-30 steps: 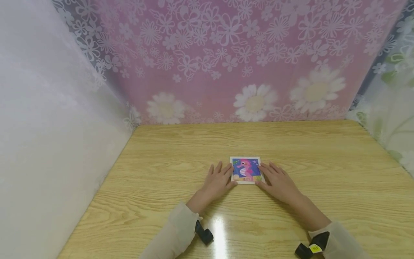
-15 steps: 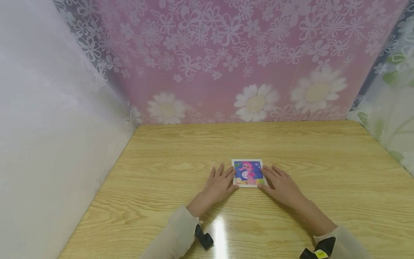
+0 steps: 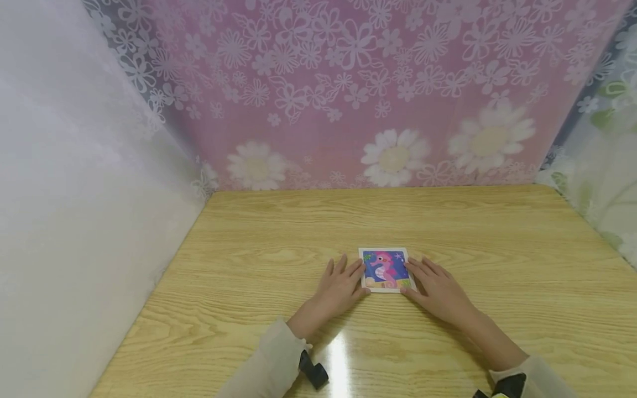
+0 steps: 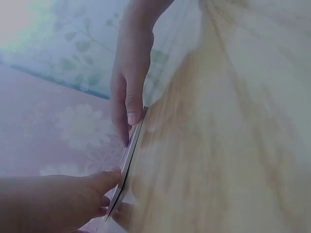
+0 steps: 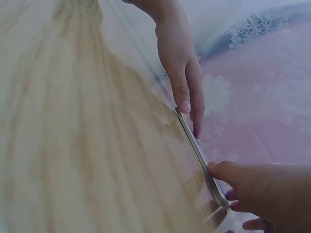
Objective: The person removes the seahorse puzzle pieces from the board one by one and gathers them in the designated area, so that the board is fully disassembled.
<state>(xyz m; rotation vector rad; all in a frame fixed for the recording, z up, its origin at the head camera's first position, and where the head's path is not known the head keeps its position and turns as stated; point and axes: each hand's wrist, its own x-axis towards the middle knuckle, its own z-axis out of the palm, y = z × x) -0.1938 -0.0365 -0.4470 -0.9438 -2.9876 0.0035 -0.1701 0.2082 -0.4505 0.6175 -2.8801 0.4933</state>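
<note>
A small square picture board (image 3: 385, 270) with a white border lies flat on the table. It shows a pink seahorse on blue. In the head view my left hand (image 3: 335, 287) rests at its left side, fingers extended to the side edge and thumb at the near left corner. On the other side my right hand (image 3: 440, 290) mirrors this, with its thumb at the near right corner. Both wrist views show the board's thin edge (image 4: 127, 167) from the side, and the right wrist view has the left hand (image 5: 182, 68) touching the far end.
The wood-grain table (image 3: 278, 232) spreads around the board and both forearms. A pink flowered curtain (image 3: 318, 110) hangs along the table's back edge. A pale sheet (image 3: 89, 193) rises at the left, and a leafy curtain (image 3: 602, 193) at the right.
The board has slid a short way toward me and slightly right. Both hands have moved along with it, keeping contact at its sides.
</note>
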